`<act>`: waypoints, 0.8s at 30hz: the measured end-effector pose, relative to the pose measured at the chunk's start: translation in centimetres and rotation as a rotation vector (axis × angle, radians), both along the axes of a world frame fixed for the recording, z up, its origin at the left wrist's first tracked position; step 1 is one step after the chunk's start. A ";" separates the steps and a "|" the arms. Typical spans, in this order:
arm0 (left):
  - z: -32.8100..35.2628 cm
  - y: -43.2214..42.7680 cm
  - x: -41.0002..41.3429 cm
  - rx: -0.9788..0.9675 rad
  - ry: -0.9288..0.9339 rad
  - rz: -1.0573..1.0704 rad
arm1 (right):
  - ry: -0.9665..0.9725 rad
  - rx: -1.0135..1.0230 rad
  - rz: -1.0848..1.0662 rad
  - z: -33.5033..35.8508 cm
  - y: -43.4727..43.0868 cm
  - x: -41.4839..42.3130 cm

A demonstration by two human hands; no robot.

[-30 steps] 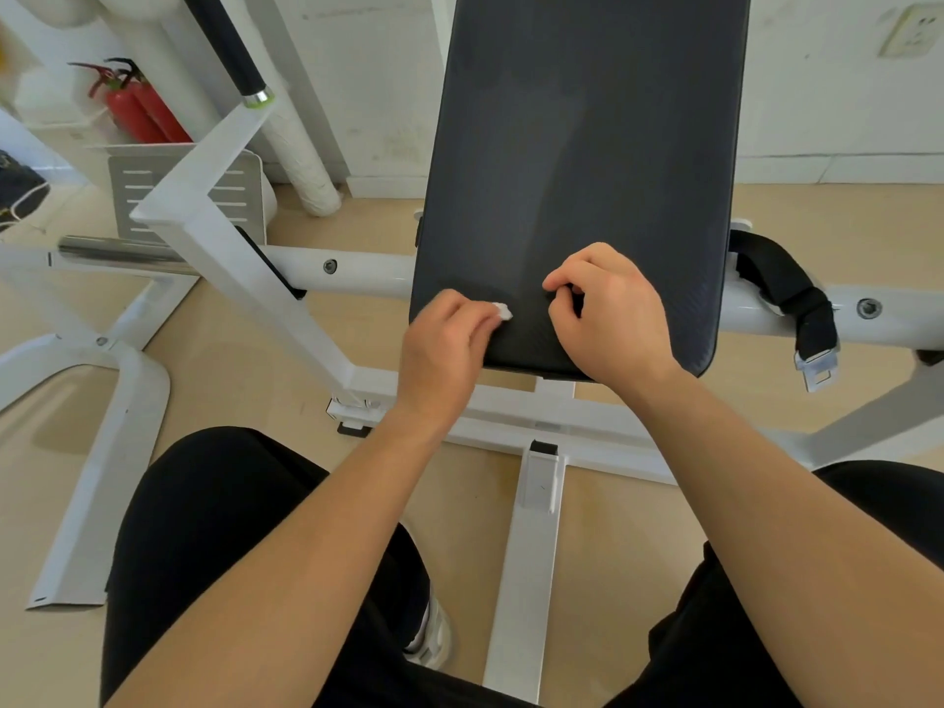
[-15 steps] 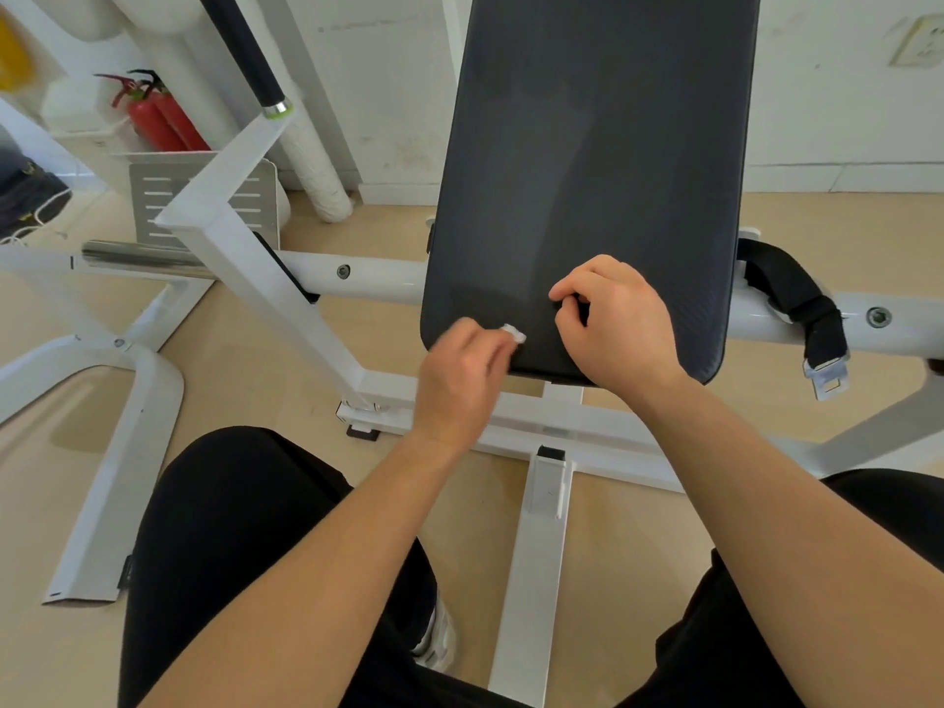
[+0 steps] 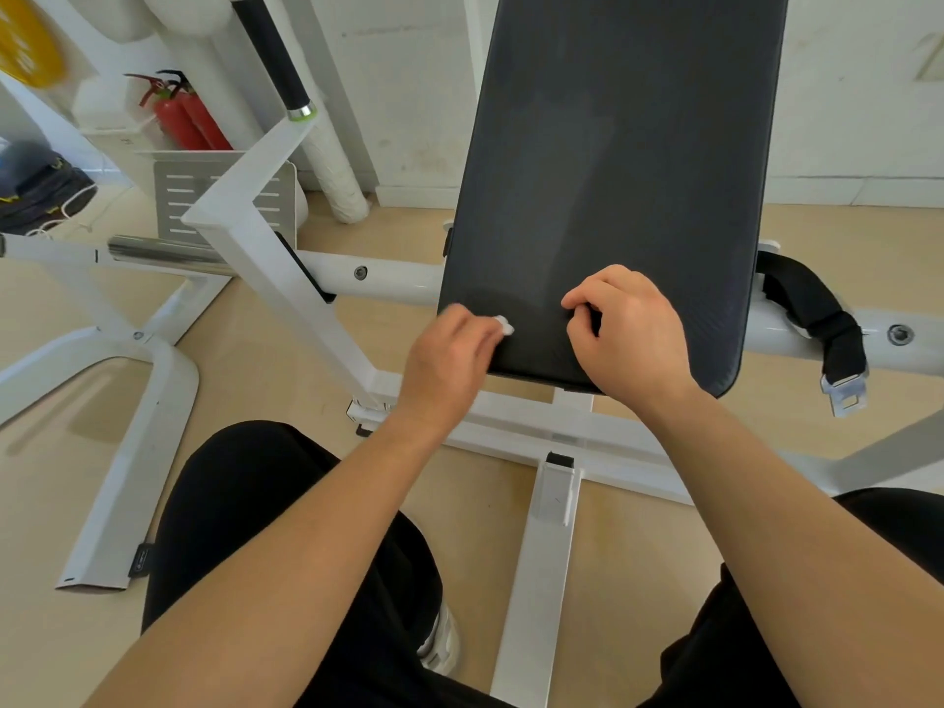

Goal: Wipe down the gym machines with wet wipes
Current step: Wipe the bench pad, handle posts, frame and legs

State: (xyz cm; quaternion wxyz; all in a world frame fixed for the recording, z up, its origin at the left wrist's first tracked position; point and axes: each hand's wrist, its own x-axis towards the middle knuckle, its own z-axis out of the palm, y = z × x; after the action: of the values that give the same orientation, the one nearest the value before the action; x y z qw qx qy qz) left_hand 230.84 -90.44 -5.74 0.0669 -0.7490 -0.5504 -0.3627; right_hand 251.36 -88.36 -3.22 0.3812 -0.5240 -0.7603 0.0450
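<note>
A long black padded bench pad point(image 3: 618, 161) slopes away from me on a white steel frame point(image 3: 541, 544). My left hand point(image 3: 449, 365) is at the pad's near left corner, fingers curled round a small white wet wipe point(image 3: 504, 325) of which only a tip shows. My right hand point(image 3: 628, 334) rests on the pad's near end with its fingers curled; whether it pinches anything is hidden.
A white angled frame arm point(image 3: 265, 258) with a black grip bar point(image 3: 270, 48) stands to the left. A black strap with a metal buckle point(image 3: 838, 350) hangs at the pad's right. Red fire extinguishers point(image 3: 189, 115) stand at the back-left wall. My black-trousered knees point(image 3: 286, 528) are below.
My left hand with the wipe has slid left along the pad's near edge toward its corner. My right hand has kept its place on the pad.
</note>
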 end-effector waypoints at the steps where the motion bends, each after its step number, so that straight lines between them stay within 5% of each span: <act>1: -0.1 -0.5 0.6 0.015 0.054 -0.074 | -0.003 0.009 0.006 -0.1 0.1 -0.1; 4: 0.0 -0.1 0.3 0.036 0.140 -0.118 | -0.015 0.031 0.012 -0.2 0.3 -0.3; 8: 1.7 2.0 0.1 0.073 -0.006 0.009 | -0.007 0.041 0.001 -0.2 0.5 -0.2; 13: 0.2 1.1 3.5 0.040 0.060 -0.186 | -0.001 0.060 -0.011 -0.5 1.0 0.2; 18: -1.4 0.8 3.0 0.212 0.196 -0.314 | -0.002 0.063 -0.025 -0.6 1.1 0.7; 24: 1.0 5.1 -0.8 0.160 0.058 -0.093 | 0.005 0.037 -0.029 -0.4 1.1 0.6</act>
State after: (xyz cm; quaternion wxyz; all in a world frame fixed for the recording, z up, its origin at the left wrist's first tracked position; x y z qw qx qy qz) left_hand 230.04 -85.38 -4.75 0.1257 -0.7762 -0.4822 -0.3863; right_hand 251.95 -87.30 -3.61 0.3931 -0.5280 -0.7524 0.0266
